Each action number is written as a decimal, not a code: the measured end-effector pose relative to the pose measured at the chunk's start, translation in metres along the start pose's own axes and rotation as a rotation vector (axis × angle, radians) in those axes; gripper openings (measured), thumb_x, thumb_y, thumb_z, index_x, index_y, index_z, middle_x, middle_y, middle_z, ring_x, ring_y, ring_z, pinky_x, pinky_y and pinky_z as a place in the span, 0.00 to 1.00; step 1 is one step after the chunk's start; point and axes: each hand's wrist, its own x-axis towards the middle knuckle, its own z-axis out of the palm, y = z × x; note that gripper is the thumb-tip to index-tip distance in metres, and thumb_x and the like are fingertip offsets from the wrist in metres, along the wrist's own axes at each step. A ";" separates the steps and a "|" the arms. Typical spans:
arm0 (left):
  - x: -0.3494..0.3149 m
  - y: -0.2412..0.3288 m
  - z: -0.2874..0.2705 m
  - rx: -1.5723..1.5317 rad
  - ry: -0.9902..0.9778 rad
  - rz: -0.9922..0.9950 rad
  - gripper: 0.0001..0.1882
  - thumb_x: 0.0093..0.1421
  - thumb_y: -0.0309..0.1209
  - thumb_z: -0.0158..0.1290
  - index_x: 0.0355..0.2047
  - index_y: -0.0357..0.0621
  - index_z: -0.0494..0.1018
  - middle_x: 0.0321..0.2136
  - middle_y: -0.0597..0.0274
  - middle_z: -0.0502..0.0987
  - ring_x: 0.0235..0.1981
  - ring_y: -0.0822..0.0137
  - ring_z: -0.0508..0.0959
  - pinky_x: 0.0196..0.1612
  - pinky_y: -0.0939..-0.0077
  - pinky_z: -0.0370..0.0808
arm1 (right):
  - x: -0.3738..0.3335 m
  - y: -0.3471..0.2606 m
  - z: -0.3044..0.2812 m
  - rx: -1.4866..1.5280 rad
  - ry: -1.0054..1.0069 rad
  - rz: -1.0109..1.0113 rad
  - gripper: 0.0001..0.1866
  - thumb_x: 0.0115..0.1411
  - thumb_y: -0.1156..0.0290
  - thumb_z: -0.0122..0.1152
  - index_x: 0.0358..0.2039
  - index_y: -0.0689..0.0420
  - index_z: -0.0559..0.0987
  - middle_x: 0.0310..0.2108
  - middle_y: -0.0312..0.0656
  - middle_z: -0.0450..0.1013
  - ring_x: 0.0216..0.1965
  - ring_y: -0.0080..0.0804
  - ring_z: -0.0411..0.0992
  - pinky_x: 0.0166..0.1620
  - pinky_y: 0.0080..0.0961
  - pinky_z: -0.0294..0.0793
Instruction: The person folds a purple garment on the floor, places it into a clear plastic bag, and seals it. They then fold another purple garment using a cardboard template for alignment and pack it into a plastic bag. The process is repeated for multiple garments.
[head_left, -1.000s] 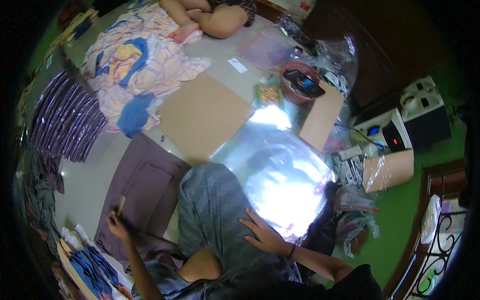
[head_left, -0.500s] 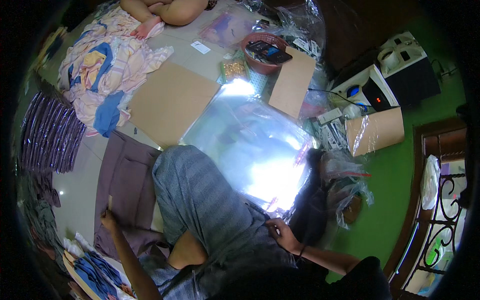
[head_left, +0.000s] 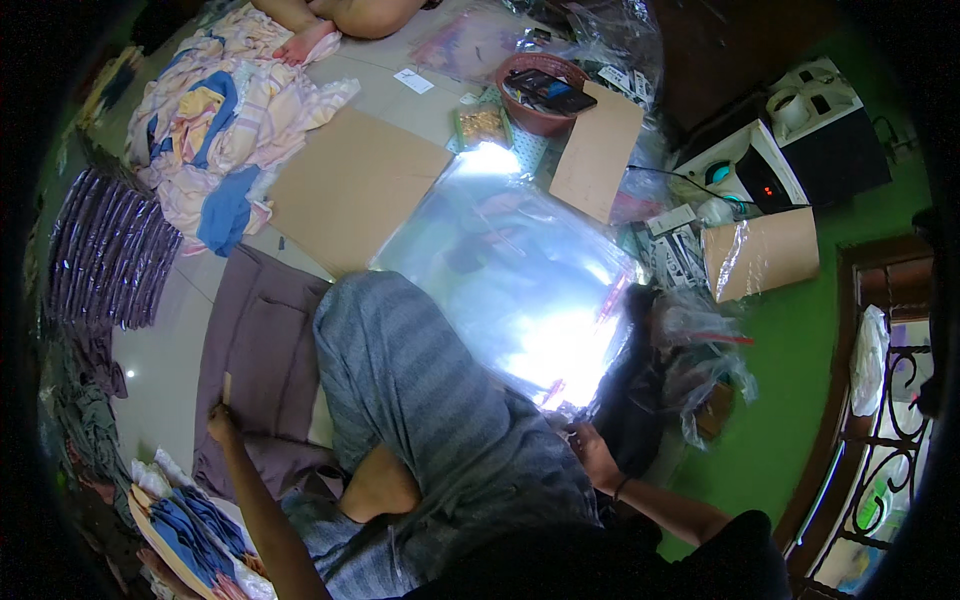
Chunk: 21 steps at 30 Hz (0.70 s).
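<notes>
My left hand (head_left: 220, 424) is closed on a narrow beige strip (head_left: 227, 388) over the left edge of a folded mauve garment (head_left: 265, 350). This garment lies flat on the floor beside my bent knee. My right hand (head_left: 596, 457) is at the near corner of a stack of clear plastic bags (head_left: 490, 255), its fingers curled by the shiny edge. Whether the fingers pinch a bag is too small to tell. Bright glare covers much of the plastic.
To the left stand a stack of wrapped purple packages (head_left: 110, 250) and a heap of pastel cloth (head_left: 205, 110). Cardboard sheets (head_left: 355, 185) border the plastic. Farther off are a red basket (head_left: 540, 118) with a phone on it, speakers (head_left: 765, 180) and another person's legs (head_left: 370, 15).
My right hand has moved slightly up and right, from beside my thigh to the corner of the plastic. My left hand stays on the strip. The view has shifted a little.
</notes>
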 end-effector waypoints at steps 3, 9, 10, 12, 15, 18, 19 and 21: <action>0.008 -0.012 -0.003 0.003 -0.054 0.102 0.07 0.45 0.30 0.49 0.20 0.37 0.69 0.16 0.65 0.68 0.16 0.73 0.66 0.20 0.79 0.63 | -0.002 0.013 -0.008 -0.065 0.140 0.039 0.13 0.51 0.79 0.45 0.38 0.64 0.65 0.34 0.53 0.63 0.36 0.49 0.63 0.40 0.35 0.65; 0.019 -0.022 -0.001 -0.050 -0.071 0.015 0.07 0.44 0.29 0.49 0.21 0.37 0.69 0.17 0.65 0.68 0.16 0.74 0.65 0.20 0.79 0.62 | 0.007 0.029 -0.011 -0.133 0.304 0.045 0.15 0.44 0.81 0.48 0.36 0.63 0.65 0.34 0.53 0.62 0.34 0.50 0.65 0.34 0.34 0.68; 0.016 -0.019 0.000 -0.059 -0.042 0.013 0.07 0.44 0.30 0.49 0.21 0.37 0.69 0.17 0.65 0.68 0.16 0.74 0.65 0.21 0.78 0.62 | 0.010 0.030 -0.012 -0.212 0.233 0.085 0.16 0.45 0.81 0.48 0.38 0.63 0.64 0.35 0.53 0.62 0.35 0.50 0.64 0.35 0.34 0.68; 0.006 -0.011 -0.001 -0.006 -0.031 0.029 0.08 0.43 0.30 0.49 0.22 0.37 0.70 0.18 0.64 0.69 0.18 0.73 0.66 0.23 0.77 0.63 | 0.018 0.032 -0.013 -0.398 0.105 0.132 0.17 0.47 0.79 0.47 0.40 0.65 0.62 0.36 0.53 0.62 0.36 0.50 0.64 0.37 0.34 0.68; -0.006 0.003 -0.003 0.135 -0.043 0.063 0.11 0.42 0.31 0.49 0.24 0.37 0.71 0.21 0.60 0.72 0.22 0.69 0.70 0.27 0.74 0.66 | 0.028 0.037 -0.010 -0.209 0.019 0.493 0.18 0.46 0.77 0.48 0.40 0.61 0.63 0.37 0.49 0.63 0.37 0.46 0.65 0.35 0.35 0.69; -0.007 0.009 -0.002 0.285 0.038 0.074 0.13 0.42 0.33 0.49 0.27 0.38 0.72 0.25 0.55 0.74 0.27 0.62 0.73 0.32 0.69 0.67 | 0.024 0.046 -0.012 -0.931 -0.033 -0.036 0.14 0.46 0.73 0.49 0.37 0.56 0.66 0.35 0.42 0.65 0.36 0.38 0.66 0.34 0.34 0.68; -0.005 0.008 -0.001 0.397 0.061 0.086 0.14 0.42 0.34 0.48 0.27 0.38 0.72 0.25 0.54 0.74 0.28 0.60 0.73 0.34 0.67 0.67 | 0.023 0.049 -0.014 -0.990 -0.034 -0.113 0.13 0.46 0.72 0.49 0.36 0.55 0.67 0.35 0.41 0.65 0.36 0.36 0.66 0.35 0.33 0.67; -0.002 0.004 0.001 0.488 0.097 0.109 0.15 0.42 0.35 0.48 0.28 0.37 0.72 0.25 0.52 0.74 0.28 0.57 0.73 0.35 0.66 0.67 | 0.023 0.055 -0.020 -1.150 -0.084 -0.208 0.11 0.46 0.70 0.49 0.33 0.53 0.69 0.34 0.37 0.66 0.35 0.31 0.66 0.36 0.32 0.65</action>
